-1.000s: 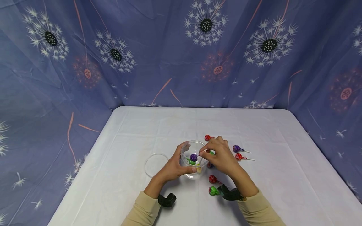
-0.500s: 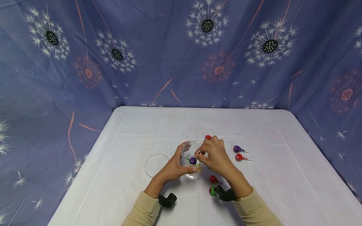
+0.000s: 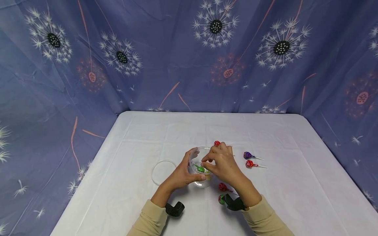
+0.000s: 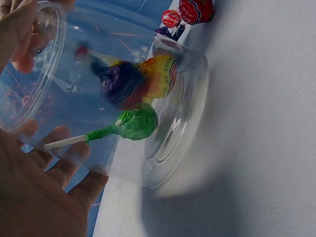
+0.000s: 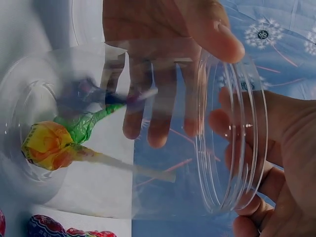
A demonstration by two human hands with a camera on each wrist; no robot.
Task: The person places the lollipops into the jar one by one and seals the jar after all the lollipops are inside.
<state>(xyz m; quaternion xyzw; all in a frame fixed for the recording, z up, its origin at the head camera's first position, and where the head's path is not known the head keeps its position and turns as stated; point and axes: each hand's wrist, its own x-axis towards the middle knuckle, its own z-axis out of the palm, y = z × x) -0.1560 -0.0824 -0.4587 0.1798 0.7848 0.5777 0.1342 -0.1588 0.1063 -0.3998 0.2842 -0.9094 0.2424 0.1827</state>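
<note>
My left hand [image 3: 183,175] grips a clear plastic jar [image 3: 203,184], thumb on the near side and fingers round the far side. A green-wrapped lollipop [image 4: 138,122] and a yellow one [image 5: 47,145] lie inside, near the base. A purple lollipop [image 4: 118,84], blurred by motion, is within the jar too, its stick apart from the right fingers in the right wrist view. At the jar's mouth is my right hand [image 3: 222,164], its fingers loosely bent at the rim with nothing seen between them.
A round clear lid [image 3: 152,172] lies left of the jar. To the right are a purple lollipop [image 3: 247,155] and a red lollipop [image 3: 249,164]. Another red lollipop [image 3: 222,187] and a green lollipop [image 3: 221,199] lie near the right wrist. Farther back is one more red lollipop [image 3: 217,143].
My right hand moved left and over the jar's mouth with the purple lollipop, lowered it in and let go. The left hand and jar stayed in place.
</note>
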